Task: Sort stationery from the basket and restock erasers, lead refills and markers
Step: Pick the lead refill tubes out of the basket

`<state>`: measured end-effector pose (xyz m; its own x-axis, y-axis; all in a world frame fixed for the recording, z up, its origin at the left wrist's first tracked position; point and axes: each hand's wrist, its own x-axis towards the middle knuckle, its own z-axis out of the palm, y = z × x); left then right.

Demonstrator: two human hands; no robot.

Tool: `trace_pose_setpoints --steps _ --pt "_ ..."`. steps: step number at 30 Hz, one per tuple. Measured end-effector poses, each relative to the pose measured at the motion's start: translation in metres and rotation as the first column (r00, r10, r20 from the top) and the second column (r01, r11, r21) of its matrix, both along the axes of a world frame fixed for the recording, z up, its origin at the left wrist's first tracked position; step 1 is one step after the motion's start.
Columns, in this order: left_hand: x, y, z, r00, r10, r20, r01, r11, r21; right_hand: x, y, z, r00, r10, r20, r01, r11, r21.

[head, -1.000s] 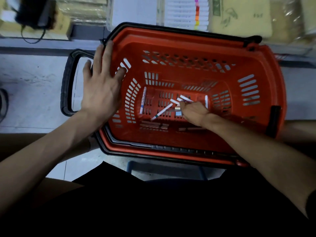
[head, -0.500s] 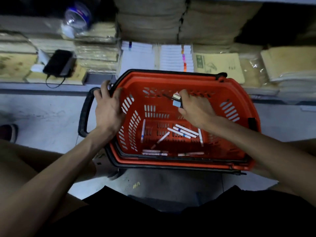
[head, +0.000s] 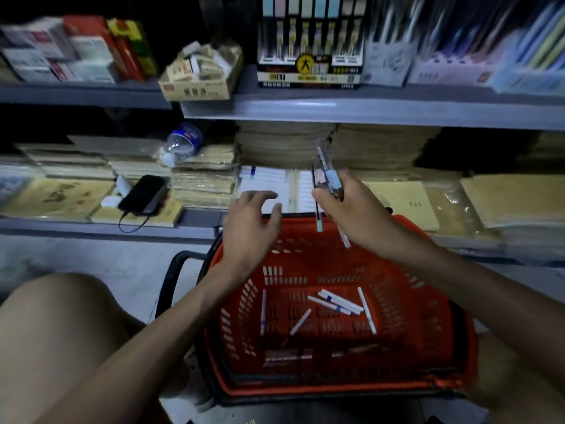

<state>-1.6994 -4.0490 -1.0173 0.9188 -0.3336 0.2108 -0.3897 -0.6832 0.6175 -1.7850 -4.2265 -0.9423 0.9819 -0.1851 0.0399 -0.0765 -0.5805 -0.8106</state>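
Note:
An orange plastic basket (head: 434,341) stands on the floor between my knees, with several white markers (head: 337,302) lying on its bottom. My right hand (head: 351,209) is raised above the basket's far rim and grips a small bunch of thin stationery items (head: 327,175), slim cases and pens, pointing up and down. My left hand (head: 252,221) hovers over the basket's far left corner with its fingers loosely spread, holding nothing. A display box of lead refills (head: 308,41) stands on the upper shelf straight ahead.
A cardboard box of erasers (head: 198,75) sits left of the refill display. The lower shelf holds paper stacks (head: 284,142), a water bottle (head: 180,142), a charging phone (head: 142,194) and notebooks (head: 403,203). The basket's black handle (head: 171,276) sticks out left beside my bare knee (head: 58,325).
My right hand has lifted the bunch of items out of the basket to shelf height. My left hand has let go of the basket's rim. The view has tilted up to the shelves.

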Motion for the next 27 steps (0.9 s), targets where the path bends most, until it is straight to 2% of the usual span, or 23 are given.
trace_pose_setpoints --steps 1,2,3,4,5,6,7,9,12,16,18,20,22,23,25,27 --pt "0.001 -0.012 0.018 0.977 -0.079 -0.2 0.026 0.967 -0.253 0.004 0.001 0.006 1.0 -0.002 -0.002 0.002 0.995 0.098" --pt "0.0 -0.023 0.039 0.884 -0.206 -0.42 -0.029 0.871 -0.49 0.009 0.001 0.012 1.0 -0.001 -0.005 0.002 0.977 0.215" --pt "-0.001 -0.033 0.057 0.728 -0.36 -0.584 -0.14 0.755 -0.641 0.014 0.001 0.018 1.0 0.008 -0.009 -0.004 0.947 0.321" --pt "-0.001 -0.041 0.073 0.552 -0.506 -0.663 -0.243 0.663 -0.708 0.02 0.001 0.023 1.0 0.015 -0.012 -0.009 0.922 0.388" --pt "-0.002 -0.047 0.088 0.422 -0.596 -0.684 -0.296 0.622 -0.725 0.025 0.0 0.028 1.0 0.016 -0.013 -0.009 0.91 0.414" --pt "-0.003 -0.052 0.099 0.348 -0.644 -0.682 -0.299 0.613 -0.731 0.031 0.0 0.032 1.0 0.013 -0.007 -0.009 0.909 0.417" --pt "-0.003 -0.058 0.104 0.315 -0.663 -0.68 -0.286 0.617 -0.734 0.038 -0.001 0.033 1.0 0.009 0.005 -0.01 0.911 0.413" --pt "-0.002 -0.066 0.107 0.303 -0.66 -0.687 -0.284 0.626 -0.727 0.049 -0.003 0.034 1.0 -0.021 0.011 0.014 0.914 0.405" --pt "0.003 -0.075 0.095 0.276 -0.667 -0.692 -0.368 0.592 -0.717 0.06 -0.006 0.023 0.991 -0.108 -0.075 0.128 0.922 0.366" --pt "0.01 -0.084 0.083 0.275 -0.611 -0.743 -0.389 0.636 -0.667 0.066 -0.006 -0.002 0.985 -0.147 -0.095 0.17 0.931 0.324" --pt "0.014 -0.089 0.08 0.268 -0.587 -0.764 -0.405 0.651 -0.642 0.067 -0.011 -0.005 0.984 -0.159 -0.085 0.172 0.969 0.175" --pt "0.019 -0.092 0.075 0.258 -0.566 -0.783 -0.409 0.671 -0.619 0.066 -0.016 -0.004 0.983 -0.169 -0.068 0.164 0.984 -0.064" --pt "0.025 -0.097 0.071 0.256 -0.57 -0.781 -0.386 0.68 -0.623 0.063 -0.022 -0.002 0.984 -0.166 -0.058 0.142 0.944 -0.298" --pt "0.027 -0.098 0.072 0.256 -0.574 -0.778 -0.377 0.682 -0.627 0.061 -0.026 0.0 0.985 -0.163 -0.05 0.136 0.926 -0.353" --pt "0.03 -0.102 0.078 0.245 -0.589 -0.77 -0.415 0.654 -0.633 0.06 -0.034 0.005 0.988 -0.147 -0.045 0.122 0.927 -0.355" --pt "0.034 -0.106 0.087 0.246 -0.602 -0.76 -0.397 0.653 -0.645 0.059 -0.039 0.01 0.989 -0.101 -0.105 0.076 0.972 -0.224"
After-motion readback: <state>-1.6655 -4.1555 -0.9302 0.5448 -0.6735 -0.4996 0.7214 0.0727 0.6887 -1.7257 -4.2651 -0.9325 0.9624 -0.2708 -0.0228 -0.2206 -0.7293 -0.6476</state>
